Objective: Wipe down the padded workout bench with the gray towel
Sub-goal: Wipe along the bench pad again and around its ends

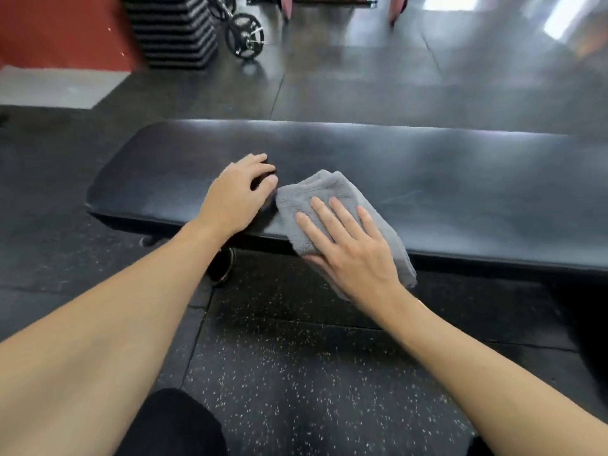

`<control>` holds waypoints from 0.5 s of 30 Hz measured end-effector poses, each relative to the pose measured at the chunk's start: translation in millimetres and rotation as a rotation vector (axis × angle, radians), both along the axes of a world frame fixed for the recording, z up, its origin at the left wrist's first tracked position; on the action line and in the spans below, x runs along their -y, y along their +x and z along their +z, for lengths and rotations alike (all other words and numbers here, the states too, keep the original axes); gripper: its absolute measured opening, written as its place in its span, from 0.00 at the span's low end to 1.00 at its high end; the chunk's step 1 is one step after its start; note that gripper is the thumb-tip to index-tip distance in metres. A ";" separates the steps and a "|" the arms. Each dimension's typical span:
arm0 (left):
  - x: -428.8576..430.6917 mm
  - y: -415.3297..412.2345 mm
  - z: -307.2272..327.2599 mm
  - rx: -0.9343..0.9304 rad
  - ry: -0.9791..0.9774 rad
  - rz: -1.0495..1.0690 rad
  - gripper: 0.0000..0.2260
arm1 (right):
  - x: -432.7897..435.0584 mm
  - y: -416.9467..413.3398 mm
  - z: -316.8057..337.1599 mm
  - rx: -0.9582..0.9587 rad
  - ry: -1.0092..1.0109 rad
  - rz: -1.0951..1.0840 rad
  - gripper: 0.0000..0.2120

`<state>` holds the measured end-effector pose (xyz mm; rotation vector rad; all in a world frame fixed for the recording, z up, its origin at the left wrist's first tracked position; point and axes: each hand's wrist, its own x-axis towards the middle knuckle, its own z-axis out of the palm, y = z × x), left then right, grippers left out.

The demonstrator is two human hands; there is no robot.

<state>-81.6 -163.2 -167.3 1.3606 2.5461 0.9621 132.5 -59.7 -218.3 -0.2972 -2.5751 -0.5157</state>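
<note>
A long black padded bench [427,179] runs across the view, left to right. The folded gray towel [325,192] lies on the pad near its front edge, and part of it hangs over that edge. My right hand [348,248] presses flat on the towel, fingers spread on top and thumb tucked under its lower edge. My left hand [237,192] rests on the pad just left of the towel, fingers curled and apart, holding nothing.
Speckled black rubber floor [296,373] lies in front of the bench. A bench foot [223,268] shows under the pad's left part. At the back left stand stacked black steps [171,31] and weight plates [245,36] by a red wall.
</note>
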 end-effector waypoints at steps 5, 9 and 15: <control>-52.0 59.7 6.4 -0.037 -0.083 -0.285 0.17 | -55.2 93.1 -11.2 -0.038 0.008 -0.214 0.26; -81.5 76.6 -4.8 -0.145 -0.108 -0.301 0.20 | -68.0 131.0 -26.7 -0.201 -0.064 -0.439 0.26; -82.6 75.1 -11.4 -0.191 -0.036 -0.249 0.19 | -26.8 82.4 -41.2 -0.524 -0.286 -0.444 0.23</control>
